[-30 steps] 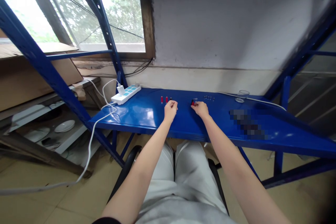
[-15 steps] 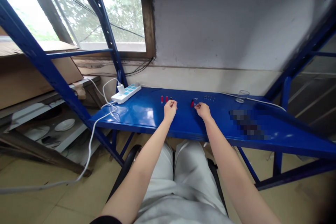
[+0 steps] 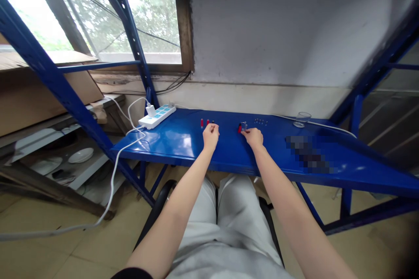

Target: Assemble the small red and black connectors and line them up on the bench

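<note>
On the table (image 3: 225, 148), a power strip (image 3: 159, 117) and glass (image 3: 301, 120) flank the left hand (image 3: 211, 137) and right hand (image 3: 254, 137) (each grip unclear).

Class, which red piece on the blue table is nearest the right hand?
The rightmost red piece, beside the right hand; the two other visible red pieces sit near the left hand.

- The power strip (image 3: 160, 117) lies on the surface (image 3: 229, 148), with a plug (image 3: 150, 110) in it.
- Right of the power strip: two cylinders (image 3: 207, 123), side by side.
- Farther right of it, in order: the left hand (image 3: 211, 136), another piece (image 3: 239, 129), the right hand (image 3: 253, 138).
- Farthest right of it: a glass (image 3: 301, 120).
- Left of it: a box (image 3: 22, 96); lower, a dish (image 3: 81, 155) on a shelf.
- Behind and above it: a window (image 3: 160, 30).
</note>
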`<control>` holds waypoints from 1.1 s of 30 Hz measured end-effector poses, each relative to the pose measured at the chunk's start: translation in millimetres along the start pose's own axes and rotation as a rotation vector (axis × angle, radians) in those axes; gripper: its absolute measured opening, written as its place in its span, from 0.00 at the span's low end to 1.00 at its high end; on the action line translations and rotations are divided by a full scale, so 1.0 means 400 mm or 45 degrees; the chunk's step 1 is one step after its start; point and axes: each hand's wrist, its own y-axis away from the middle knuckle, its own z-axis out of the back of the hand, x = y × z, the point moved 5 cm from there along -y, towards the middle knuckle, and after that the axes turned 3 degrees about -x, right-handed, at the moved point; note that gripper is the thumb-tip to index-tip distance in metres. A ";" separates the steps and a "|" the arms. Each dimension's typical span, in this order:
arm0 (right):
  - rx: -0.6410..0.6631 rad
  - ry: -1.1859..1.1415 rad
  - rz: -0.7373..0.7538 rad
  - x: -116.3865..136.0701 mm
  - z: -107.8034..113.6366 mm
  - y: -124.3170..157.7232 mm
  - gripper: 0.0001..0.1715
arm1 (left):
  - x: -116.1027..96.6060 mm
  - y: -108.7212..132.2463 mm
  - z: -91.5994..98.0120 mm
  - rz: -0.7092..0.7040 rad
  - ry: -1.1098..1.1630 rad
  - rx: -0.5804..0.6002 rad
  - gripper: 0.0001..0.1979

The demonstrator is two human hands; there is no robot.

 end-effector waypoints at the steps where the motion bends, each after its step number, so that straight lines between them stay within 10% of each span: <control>1: -0.005 -0.006 -0.003 -0.001 -0.001 -0.002 0.13 | -0.003 0.000 0.005 -0.008 0.014 -0.040 0.08; 13: -0.017 0.008 -0.008 0.001 0.008 0.028 0.23 | -0.015 -0.008 0.067 0.009 0.142 -0.490 0.07; 21: -0.507 -0.266 0.105 0.023 0.073 0.067 0.13 | -0.139 -0.065 0.049 -0.655 -0.775 -0.055 0.11; 28: -0.580 -0.322 0.251 0.041 0.084 0.078 0.10 | -0.138 -0.176 -0.017 -0.663 -1.429 0.527 0.08; 33: -0.604 -0.339 0.307 0.048 0.094 0.085 0.09 | -0.105 -0.189 -0.040 -0.610 -1.544 0.605 0.08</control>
